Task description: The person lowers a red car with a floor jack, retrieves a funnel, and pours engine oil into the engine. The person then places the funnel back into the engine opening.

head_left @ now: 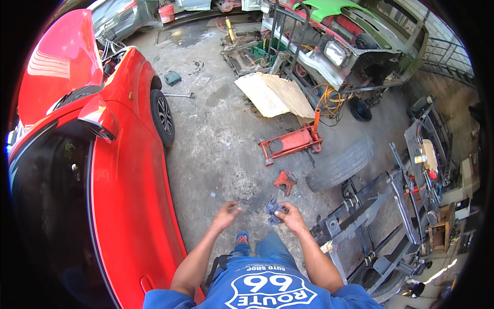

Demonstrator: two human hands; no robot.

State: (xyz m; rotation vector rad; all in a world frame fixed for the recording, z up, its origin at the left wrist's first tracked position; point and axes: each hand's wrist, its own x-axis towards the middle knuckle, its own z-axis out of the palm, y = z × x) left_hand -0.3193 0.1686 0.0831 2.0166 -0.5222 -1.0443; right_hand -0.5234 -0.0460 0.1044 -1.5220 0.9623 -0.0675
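Note:
My right hand (293, 217) pinches a crumpled blue-grey rag (274, 210), which hangs in front of my legs over the concrete floor. Level with it, a little to the left, my left hand (224, 216) is closed, its fingers bent together. A small greyish thing seems to show at those fingertips, too small to name. Both hands are apart from each other. Just beyond the rag lies a red jack stand (285, 182) on the floor. To my left is a red car (135, 170) with its hood raised.
A red floor jack (292, 144) and a loose tire (342, 165) lie ahead right. Cardboard (272, 95) leans near a stripped green vehicle (368, 49). Metal frame parts (381, 226) crowd the right. A long wrench (180, 95) and a green case (173, 78) lie by the car's front wheel.

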